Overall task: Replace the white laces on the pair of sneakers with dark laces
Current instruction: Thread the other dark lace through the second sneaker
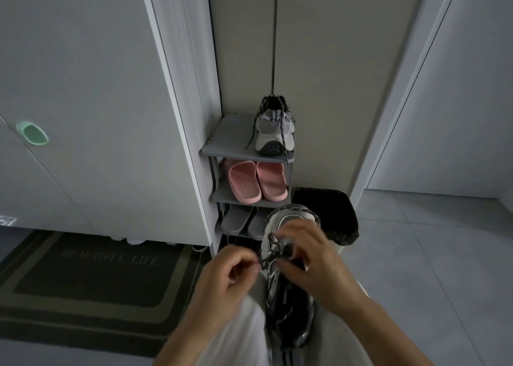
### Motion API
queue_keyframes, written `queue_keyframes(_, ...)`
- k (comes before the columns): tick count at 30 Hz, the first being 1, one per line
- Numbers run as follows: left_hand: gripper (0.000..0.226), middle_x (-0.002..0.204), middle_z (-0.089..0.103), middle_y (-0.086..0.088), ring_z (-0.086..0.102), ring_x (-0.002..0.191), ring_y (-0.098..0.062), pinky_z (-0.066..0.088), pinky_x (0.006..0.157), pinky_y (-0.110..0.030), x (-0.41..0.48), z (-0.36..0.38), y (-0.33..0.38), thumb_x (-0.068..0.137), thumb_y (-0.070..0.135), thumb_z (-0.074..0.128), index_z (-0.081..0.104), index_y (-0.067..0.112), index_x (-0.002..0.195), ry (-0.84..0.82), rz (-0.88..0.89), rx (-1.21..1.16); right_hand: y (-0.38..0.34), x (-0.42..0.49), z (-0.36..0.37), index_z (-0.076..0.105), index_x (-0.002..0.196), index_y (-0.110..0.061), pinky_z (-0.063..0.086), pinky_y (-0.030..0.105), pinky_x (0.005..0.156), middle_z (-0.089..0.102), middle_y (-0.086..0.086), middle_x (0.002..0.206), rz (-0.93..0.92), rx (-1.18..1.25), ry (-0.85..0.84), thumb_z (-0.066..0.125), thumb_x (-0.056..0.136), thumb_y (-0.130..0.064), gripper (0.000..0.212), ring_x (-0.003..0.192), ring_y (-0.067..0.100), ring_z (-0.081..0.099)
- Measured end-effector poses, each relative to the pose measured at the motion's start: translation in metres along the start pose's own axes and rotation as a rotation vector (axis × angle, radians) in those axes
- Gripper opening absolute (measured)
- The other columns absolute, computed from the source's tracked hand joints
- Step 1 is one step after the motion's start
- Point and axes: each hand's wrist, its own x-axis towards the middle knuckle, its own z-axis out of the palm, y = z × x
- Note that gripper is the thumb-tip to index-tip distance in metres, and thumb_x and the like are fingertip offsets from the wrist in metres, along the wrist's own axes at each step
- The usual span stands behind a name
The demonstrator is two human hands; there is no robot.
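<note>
A grey and white sneaker (pixel 288 296) lies in my lap with its toe pointing away from me. A dark speckled lace (pixel 270 257) runs across its upper part. My left hand (pixel 224 285) pinches one end of that lace just left of the shoe. My right hand (pixel 313 260) grips the shoe's tongue area and the lace from the right. The second sneaker (pixel 273 135) stands on the top shelf of the shoe rack (pixel 222 143), threaded with a dark speckled lace whose ends hang over the shelf edge.
Pink slippers (pixel 255 181) and grey slippers (pixel 244 219) fill the lower shelves. A bin with a black liner (pixel 330 213) stands right of the rack. A dark doormat (pixel 91 282) lies on the floor at left, below grey cabinet doors (pixel 83 101).
</note>
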Motion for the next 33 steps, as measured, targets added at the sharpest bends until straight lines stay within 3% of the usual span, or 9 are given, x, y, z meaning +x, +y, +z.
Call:
queue_keyframes(2,0.012,0.085,0.060,0.012,0.057,0.068,-0.009,0.045,0.058,-0.015,0.010,0.009,0.015,0.085,0.016,0.062,0.058,0.026,0.080,0.016,0.057,-0.035,-0.007,0.001,0.000,0.066,0.101,-0.021,0.042,0.006,0.080,0.060,-0.017,0.095,-0.057,0.040,-0.060,0.058,0.082,-0.031,0.023,0.090,-0.008,0.055)
queue_keyframes(5,0.017,0.075,0.060,0.006,0.055,0.065,-0.005,0.046,0.061,-0.020,0.008,0.017,0.018,0.081,0.042,0.061,0.056,0.026,0.076,-0.021,-0.089,-0.012,-0.008,0.003,-0.012,0.072,0.089,-0.026,0.043,0.006,0.068,0.065,-0.024,0.073,0.105,0.211,0.058,0.062,0.083,-0.022,0.012,0.073,-0.005,0.061)
queue_keyframes(8,0.039,0.109,0.055,-0.001,0.052,0.102,-0.017,0.039,0.088,-0.029,-0.013,0.045,0.003,0.082,0.057,0.054,0.057,0.022,0.098,-0.479,-0.222,0.671,-0.006,-0.006,-0.021,0.068,0.090,-0.027,0.042,0.009,0.059,0.067,-0.013,0.071,0.245,0.383,0.048,0.057,0.088,-0.006,0.023,0.060,0.000,0.057)
queue_keyframes(11,0.045,0.130,0.042,-0.006,0.037,0.122,-0.022,0.027,0.098,-0.034,-0.024,0.065,-0.004,0.090,0.047,0.046,0.052,0.014,0.121,-0.568,-0.171,0.875,-0.006,-0.017,-0.020,0.067,0.092,-0.027,0.044,0.012,0.059,0.069,-0.004,0.077,0.297,0.447,0.005,0.054,0.089,-0.003,0.027,0.060,0.002,0.055)
queue_keyframes(15,0.027,0.081,0.058,0.011,0.058,0.078,-0.005,0.036,0.072,-0.013,-0.025,0.051,-0.012,0.089,0.040,0.044,0.064,0.024,0.079,-0.169,-0.102,0.556,-0.002,-0.028,-0.017,0.066,0.092,-0.031,0.047,0.015,0.062,0.071,-0.004,0.084,0.361,0.488,-0.026,0.055,0.088,-0.001,0.032,0.066,0.005,0.059)
queue_keyframes(19,0.022,0.057,0.057,0.001,0.049,0.048,-0.007,0.038,0.050,-0.017,-0.011,0.028,0.007,0.093,0.019,0.052,0.062,0.009,0.075,-0.167,-0.533,-0.230,0.002,-0.028,-0.011,0.072,0.089,-0.031,0.046,0.012,0.067,0.067,-0.010,0.091,0.268,0.372,-0.026,0.061,0.084,-0.013,0.022,0.073,0.002,0.062)
queue_keyframes(22,0.021,0.044,0.043,0.006,0.034,0.038,-0.004,0.026,0.041,-0.013,0.008,0.021,0.027,0.090,0.009,0.054,0.059,0.005,0.070,-0.141,-0.621,-0.545,0.001,-0.025,-0.002,0.072,0.099,-0.023,0.044,0.007,0.074,0.063,-0.015,0.094,0.142,0.223,-0.049,0.064,0.080,-0.029,0.021,0.086,-0.002,0.061)
queue_keyframes(29,0.030,0.048,0.046,0.010,0.038,0.046,-0.002,0.031,0.049,-0.014,0.016,0.025,0.043,0.091,0.024,0.054,0.060,0.023,0.062,-0.241,-0.356,-0.357,0.005,-0.028,0.002,0.064,0.095,-0.026,0.043,0.004,0.066,0.055,-0.021,0.085,-0.013,0.152,0.164,0.058,0.083,-0.034,0.016,0.077,-0.006,0.058)
queue_keyframes(33,0.026,0.057,0.054,0.000,0.044,0.047,-0.005,0.034,0.045,-0.016,0.036,0.020,0.005,0.092,0.021,0.051,0.063,0.010,0.072,-0.039,-0.596,-0.423,0.000,-0.028,-0.001,0.069,0.091,-0.029,0.043,0.006,0.075,0.058,-0.018,0.092,0.053,0.257,0.231,0.059,0.081,-0.034,0.015,0.086,-0.001,0.060)
